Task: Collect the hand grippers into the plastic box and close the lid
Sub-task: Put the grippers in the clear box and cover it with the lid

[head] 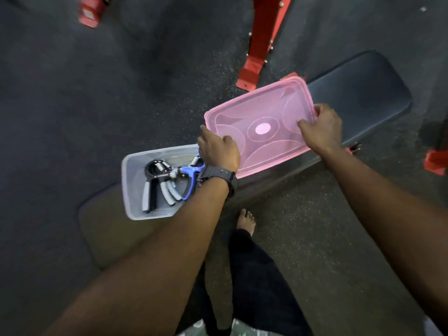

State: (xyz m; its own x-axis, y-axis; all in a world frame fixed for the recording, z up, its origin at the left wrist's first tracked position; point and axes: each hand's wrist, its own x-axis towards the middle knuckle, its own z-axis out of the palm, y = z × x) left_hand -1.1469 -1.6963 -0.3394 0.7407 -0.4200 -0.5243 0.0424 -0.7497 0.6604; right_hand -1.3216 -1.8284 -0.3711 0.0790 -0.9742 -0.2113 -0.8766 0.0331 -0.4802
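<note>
Dark speckled floor (72, 93) fills the frame; a padded bench (358, 93) runs from lower left to upper right, red frame legs (257, 57) at top centre. Your clear box (128, 190) sits on the bench at centre left, uncovered, hand grippers (164, 180) inside. Your left hand (218, 151) and right hand (324, 127) each clamp an edge of the pink lid (261, 127), just right of the box. Open floor lies left.

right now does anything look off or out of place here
Nothing looks spilled or broken. The black gripper and blue gripper lie inside the clear box. The box is simply still open: both hands, left and right, hold the pink lid off to its right, tilted.
</note>
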